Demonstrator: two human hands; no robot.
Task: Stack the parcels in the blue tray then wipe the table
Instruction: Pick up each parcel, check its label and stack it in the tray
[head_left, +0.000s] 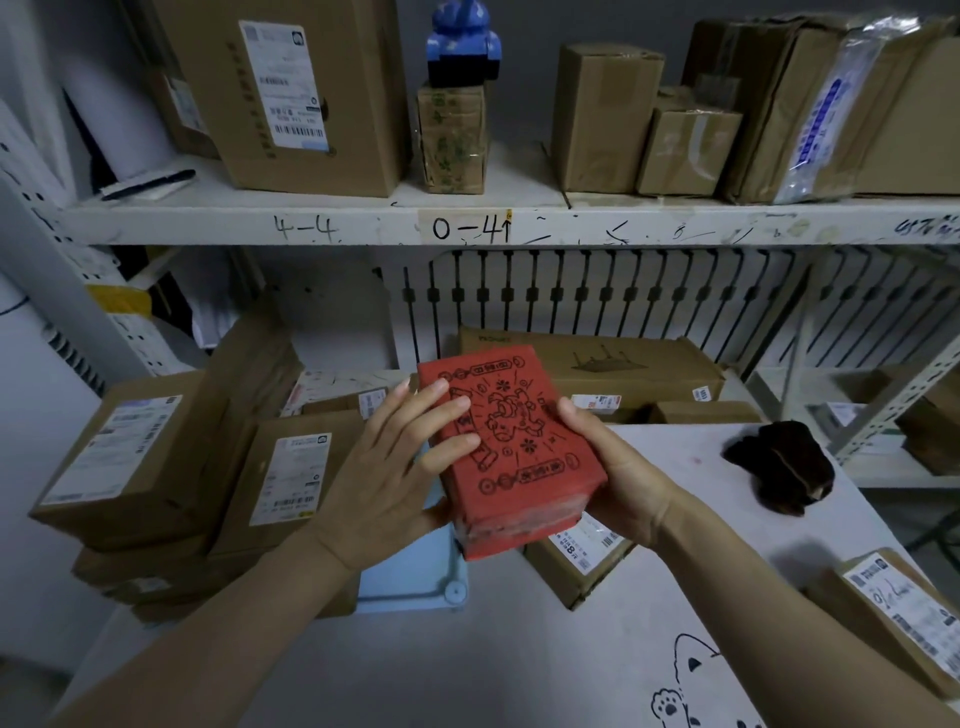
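Centre frame: red box (511, 447) over blue tray (415, 582). Right hand (618, 467) clamps right edge; left hand (384, 478) flat on top, fingers straight. Looks stiff, light; best gripped by long sides.

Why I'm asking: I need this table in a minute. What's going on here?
A person holds a red parcel in both hands over the edge of the blue tray. The right hand grips its right side and the left hand lays its fingers flat on top. A brown parcel and a second brown parcel lie on the white table. A dark cloth lies untouched, so wiping has not begun.
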